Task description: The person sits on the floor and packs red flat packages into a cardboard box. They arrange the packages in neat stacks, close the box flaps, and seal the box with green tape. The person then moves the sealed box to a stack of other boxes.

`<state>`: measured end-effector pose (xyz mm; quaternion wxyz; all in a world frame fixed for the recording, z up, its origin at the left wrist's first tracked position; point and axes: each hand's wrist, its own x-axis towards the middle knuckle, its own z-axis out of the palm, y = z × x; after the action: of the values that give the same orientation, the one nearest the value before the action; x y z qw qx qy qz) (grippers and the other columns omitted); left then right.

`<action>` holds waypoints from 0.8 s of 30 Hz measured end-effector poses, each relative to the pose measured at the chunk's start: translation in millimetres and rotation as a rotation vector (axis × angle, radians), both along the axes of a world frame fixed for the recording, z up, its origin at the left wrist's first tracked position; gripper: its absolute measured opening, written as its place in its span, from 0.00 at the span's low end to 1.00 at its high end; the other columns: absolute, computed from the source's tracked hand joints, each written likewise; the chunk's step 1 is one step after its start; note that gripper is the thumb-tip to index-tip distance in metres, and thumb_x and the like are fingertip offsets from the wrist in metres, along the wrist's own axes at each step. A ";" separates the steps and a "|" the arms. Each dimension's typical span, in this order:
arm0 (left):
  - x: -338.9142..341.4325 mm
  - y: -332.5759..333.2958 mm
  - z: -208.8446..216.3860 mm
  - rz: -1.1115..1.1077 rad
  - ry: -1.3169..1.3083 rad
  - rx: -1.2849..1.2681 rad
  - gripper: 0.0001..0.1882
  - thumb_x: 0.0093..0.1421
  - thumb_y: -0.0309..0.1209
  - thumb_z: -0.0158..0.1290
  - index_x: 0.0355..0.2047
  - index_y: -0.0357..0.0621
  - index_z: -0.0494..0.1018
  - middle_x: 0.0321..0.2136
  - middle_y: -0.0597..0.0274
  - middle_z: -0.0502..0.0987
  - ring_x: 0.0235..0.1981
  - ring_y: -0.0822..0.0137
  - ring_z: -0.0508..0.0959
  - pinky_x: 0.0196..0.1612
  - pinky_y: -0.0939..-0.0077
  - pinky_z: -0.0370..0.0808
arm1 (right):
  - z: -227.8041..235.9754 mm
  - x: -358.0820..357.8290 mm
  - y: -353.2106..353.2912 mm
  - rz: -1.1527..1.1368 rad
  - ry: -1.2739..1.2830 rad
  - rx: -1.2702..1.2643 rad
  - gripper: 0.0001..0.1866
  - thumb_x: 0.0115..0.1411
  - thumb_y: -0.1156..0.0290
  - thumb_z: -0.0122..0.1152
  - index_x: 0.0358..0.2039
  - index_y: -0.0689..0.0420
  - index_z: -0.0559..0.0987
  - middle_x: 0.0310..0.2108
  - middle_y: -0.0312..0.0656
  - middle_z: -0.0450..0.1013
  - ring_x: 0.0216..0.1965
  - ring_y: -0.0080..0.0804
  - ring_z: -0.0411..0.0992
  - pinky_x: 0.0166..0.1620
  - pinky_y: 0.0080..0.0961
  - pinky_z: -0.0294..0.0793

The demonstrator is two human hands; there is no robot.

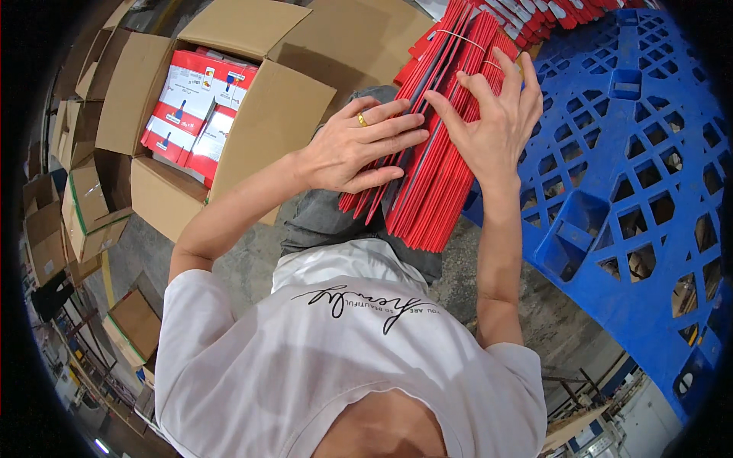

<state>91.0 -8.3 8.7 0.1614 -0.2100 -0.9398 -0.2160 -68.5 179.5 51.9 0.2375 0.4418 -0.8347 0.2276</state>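
Note:
Across my lap stands a bundle of red, flat-folded cartons (439, 195) packed on edge, with some dark edges among them. Pale bands (460, 36) cross the bundle toward its far end. My left hand (365, 143), wearing a yellow ring, lies over the bundle's left side with its fingers stretched out. Over the right side, my right hand (496, 114) has its thumb and fingers spread. Its thumb reaches over the carton edges near the middle. Neither hand is wrapped around anything. Whether the right fingertips press on the cartons or hover just above, I cannot tell.
An open cardboard box (294, 107) at the left holds red and white printed cartons (183, 107). To the right lies a blue plastic pallet (595, 183) with a lattice top. More red cartons (546, 15) lie at the far edge. Several open boxes (92, 198) stand farther left.

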 end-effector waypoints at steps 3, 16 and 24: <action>1.5 -3.3 1.4 0.016 -0.006 0.031 0.32 0.64 0.48 0.54 0.65 0.48 0.71 0.65 0.59 0.70 0.67 0.55 0.67 0.65 0.50 0.64 | -3.7 -2.8 4.2 0.014 -0.061 0.000 0.18 0.52 0.52 0.75 0.40 0.46 0.86 0.62 0.46 0.69 0.70 0.55 0.56 0.68 0.56 0.53; -0.3 -4.3 1.3 -0.003 0.063 0.130 0.30 0.62 0.41 0.59 0.62 0.39 0.73 0.64 0.49 0.71 0.65 0.53 0.72 0.66 0.54 0.68 | -4.9 -7.7 17.2 0.062 -0.111 0.043 0.16 0.52 0.66 0.68 0.43 0.44 0.87 0.64 0.45 0.68 0.71 0.53 0.56 0.69 0.55 0.52; -3.9 3.3 -10.2 -0.041 0.122 0.290 0.28 0.59 0.36 0.63 0.58 0.35 0.75 0.63 0.40 0.71 0.63 0.45 0.74 0.63 0.52 0.73 | -10.5 -2.1 3.3 -0.015 -0.046 -0.050 0.21 0.50 0.47 0.76 0.32 0.50 0.82 0.60 0.46 0.71 0.70 0.54 0.57 0.66 0.56 0.54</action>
<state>87.1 -5.0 -1.6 0.2422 -0.2164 -0.8828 -0.3394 -70.6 182.8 41.3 0.2307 0.4242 -0.8372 0.2569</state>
